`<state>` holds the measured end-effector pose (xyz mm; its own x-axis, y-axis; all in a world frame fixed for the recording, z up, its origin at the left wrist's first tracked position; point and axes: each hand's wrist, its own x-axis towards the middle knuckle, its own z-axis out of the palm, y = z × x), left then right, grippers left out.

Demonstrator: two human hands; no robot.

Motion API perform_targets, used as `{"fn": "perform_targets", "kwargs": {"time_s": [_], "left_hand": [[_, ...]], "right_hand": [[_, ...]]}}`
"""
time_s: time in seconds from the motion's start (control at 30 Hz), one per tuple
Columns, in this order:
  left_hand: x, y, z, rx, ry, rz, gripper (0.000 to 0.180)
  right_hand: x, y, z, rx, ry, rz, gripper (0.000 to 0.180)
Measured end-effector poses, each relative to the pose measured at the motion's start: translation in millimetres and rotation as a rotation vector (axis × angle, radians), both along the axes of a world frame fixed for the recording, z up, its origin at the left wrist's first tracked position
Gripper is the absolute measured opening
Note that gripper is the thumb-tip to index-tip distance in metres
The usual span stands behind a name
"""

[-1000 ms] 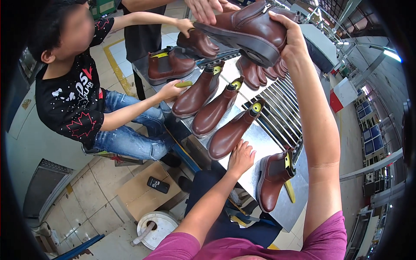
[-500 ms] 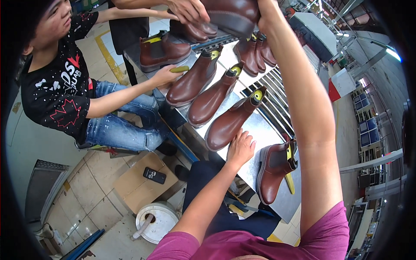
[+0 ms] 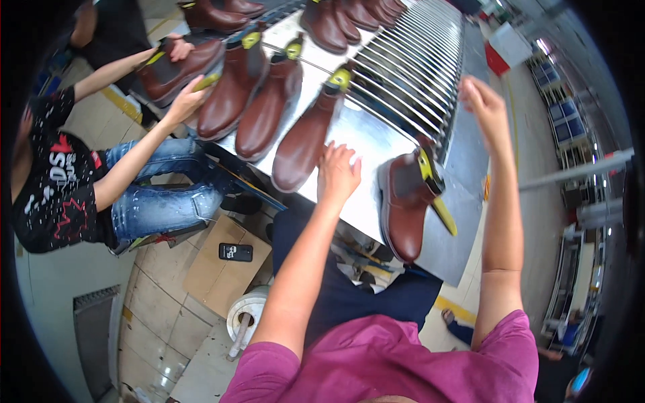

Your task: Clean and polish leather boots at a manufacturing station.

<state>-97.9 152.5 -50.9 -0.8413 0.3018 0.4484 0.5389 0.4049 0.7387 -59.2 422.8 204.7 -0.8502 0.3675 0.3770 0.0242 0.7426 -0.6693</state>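
My left hand [image 3: 338,173] rests with fingers spread on the bright metal tabletop [image 3: 366,144], beside the nearest brown ankle boot [image 3: 304,142] of a row. Raised over the table's right side, my right hand [image 3: 485,111] has its fingers curled, and nothing shows in them. Between my arms stands another brown boot [image 3: 408,208] with dark elastic sides and a yellow-green pull tab. A yellow-green strip-like tool [image 3: 443,215] lies against it. Two more boots, a middle one [image 3: 270,107] and a farther one [image 3: 233,87], complete the row.
At left a seated co-worker grips a tilted boot [image 3: 178,70] and a yellow-green tool [image 3: 207,82]. A metal slatted rack [image 3: 410,67] runs away from the table, with several boots [image 3: 326,27] beside it. Below are cardboard [image 3: 222,279] with a phone [image 3: 235,252] and a white drum [image 3: 245,309].
My right hand has let go of the boot it held up at the far end and has come back to the right. The co-worker's other hand now grips a boot. The view has shifted.
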Motion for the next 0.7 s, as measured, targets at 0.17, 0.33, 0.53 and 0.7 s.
{"fn": "perform_targets", "kwargs": {"time_s": [0.17,0.33,0.53,0.7], "left_hand": [[-3,0,0,-0.052,0.091,-0.024,0.025],[34,-4,32,0.486,-0.44,-0.253,0.043],[142,73,77,0.052,-0.206,-0.173,0.104],[114,50,63,0.015,-0.272,-0.046,0.056]], "right_hand": [[151,19,-197,-0.004,-0.139,-0.235,0.042],[174,-51,-237,0.473,-0.21,-0.189,0.042],[194,-38,-234,0.061,-0.084,-0.602,0.022],[170,-80,-252,0.323,0.118,-0.447,0.046]]}}
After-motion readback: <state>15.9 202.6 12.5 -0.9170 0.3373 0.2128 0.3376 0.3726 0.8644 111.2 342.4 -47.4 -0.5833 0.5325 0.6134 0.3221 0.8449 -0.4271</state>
